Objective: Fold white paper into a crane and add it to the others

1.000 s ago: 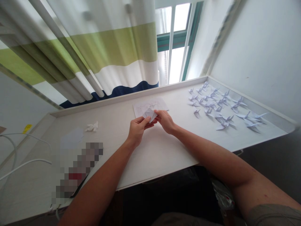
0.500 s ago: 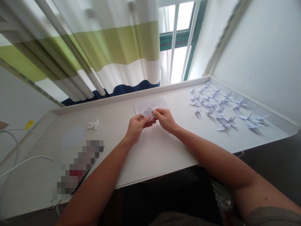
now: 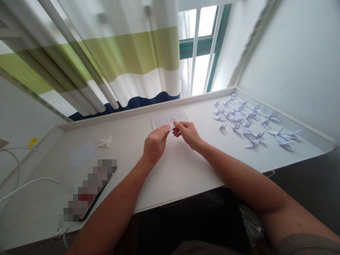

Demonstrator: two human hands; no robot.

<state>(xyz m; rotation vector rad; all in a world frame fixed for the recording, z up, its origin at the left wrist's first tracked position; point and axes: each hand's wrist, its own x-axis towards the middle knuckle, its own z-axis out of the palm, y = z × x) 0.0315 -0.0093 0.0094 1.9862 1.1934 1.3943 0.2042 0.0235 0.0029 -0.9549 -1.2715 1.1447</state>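
Both hands meet above the middle of the white table. A small folded piece of white paper (image 3: 172,127) shows between them, mostly covered by fingers. My left hand (image 3: 156,142) is closed on it from the left, its back turned toward me. With thumb and fingertips, my right hand (image 3: 187,133) pinches the paper's right end. Just beyond the hands, a sheet of paper with dark markings (image 3: 162,119) lies flat on the table. Several white folded paper cranes (image 3: 247,122) stand spread out to the right.
On the left lie a crumpled white tissue (image 3: 105,141), flat white paper sheets (image 3: 82,153) and a blurred-out device with a dark edge (image 3: 91,193). White cables (image 3: 29,184) cross the table's left end (image 3: 34,205). A raised rim (image 3: 127,112) runs along the back, below a curtain (image 3: 143,53).
My left hand has rolled over so its back faces up, covering most of the paper. The paper has turned from flat-facing to nearly edge-on. My right hand keeps its pinch.
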